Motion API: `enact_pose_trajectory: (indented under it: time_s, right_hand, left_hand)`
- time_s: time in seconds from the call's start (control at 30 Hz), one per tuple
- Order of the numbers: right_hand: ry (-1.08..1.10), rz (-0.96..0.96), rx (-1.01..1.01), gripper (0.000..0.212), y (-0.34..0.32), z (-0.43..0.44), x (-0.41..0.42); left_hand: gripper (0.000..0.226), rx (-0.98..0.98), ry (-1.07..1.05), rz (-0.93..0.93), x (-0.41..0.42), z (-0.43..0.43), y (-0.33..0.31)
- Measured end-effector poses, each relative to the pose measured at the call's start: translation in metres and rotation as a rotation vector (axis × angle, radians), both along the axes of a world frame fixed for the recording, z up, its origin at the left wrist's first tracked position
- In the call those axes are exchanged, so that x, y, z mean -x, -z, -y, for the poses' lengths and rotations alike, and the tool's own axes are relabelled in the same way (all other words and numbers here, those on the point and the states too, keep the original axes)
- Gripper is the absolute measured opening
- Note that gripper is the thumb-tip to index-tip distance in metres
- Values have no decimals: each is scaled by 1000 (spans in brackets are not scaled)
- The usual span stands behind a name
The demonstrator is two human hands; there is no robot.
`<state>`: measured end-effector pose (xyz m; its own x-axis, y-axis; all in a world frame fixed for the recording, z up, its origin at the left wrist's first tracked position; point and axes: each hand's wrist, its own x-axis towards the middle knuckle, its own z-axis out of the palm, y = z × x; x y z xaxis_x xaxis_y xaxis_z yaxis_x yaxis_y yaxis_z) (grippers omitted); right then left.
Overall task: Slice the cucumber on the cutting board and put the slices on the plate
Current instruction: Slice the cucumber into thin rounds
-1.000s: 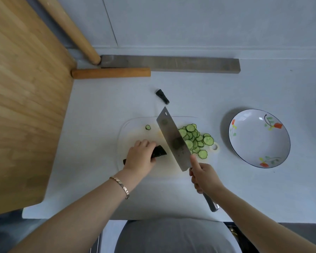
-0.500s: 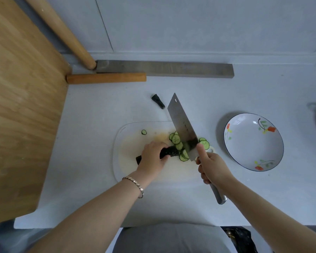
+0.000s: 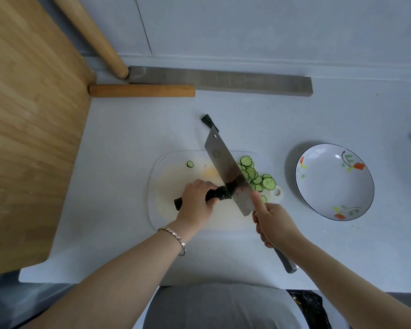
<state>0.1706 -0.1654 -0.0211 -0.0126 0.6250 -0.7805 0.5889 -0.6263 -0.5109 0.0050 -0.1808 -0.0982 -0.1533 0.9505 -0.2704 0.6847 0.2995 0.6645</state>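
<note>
Bare forearms; metal link bracelet (image 3: 173, 236) on left wrist; grey garment (image 3: 221, 307).

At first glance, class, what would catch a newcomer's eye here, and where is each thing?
The broad cleaver stands out mid-frame, held by the right hand, its blade at the dark cucumber that the left hand holds on the cutting board. Pale green slices lie heaped right of the blade, and a flowered plate sits further right, holding no slices.
</note>
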Motion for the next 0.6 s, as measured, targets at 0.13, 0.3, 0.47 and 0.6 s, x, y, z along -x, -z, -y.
enact_pose_trajectory:
  time_s: [0.13, 0.3, 0.47, 0.6]
  right_hand:
    - [-54, 27, -43, 56, 3, 2, 0]
    - [-153, 91, -124, 56, 11, 6, 2]
    - [-167, 87, -154, 55, 13, 7, 1]
    - [-184, 105, -162, 56, 14, 4, -2]
  left_hand:
    - [21, 1, -1, -3, 1, 0, -1]
    - [21, -1, -11, 8, 0, -1, 0]
    - [21, 10, -9, 4, 0, 0, 2]
    - [22, 9, -15, 8, 0, 0, 1]
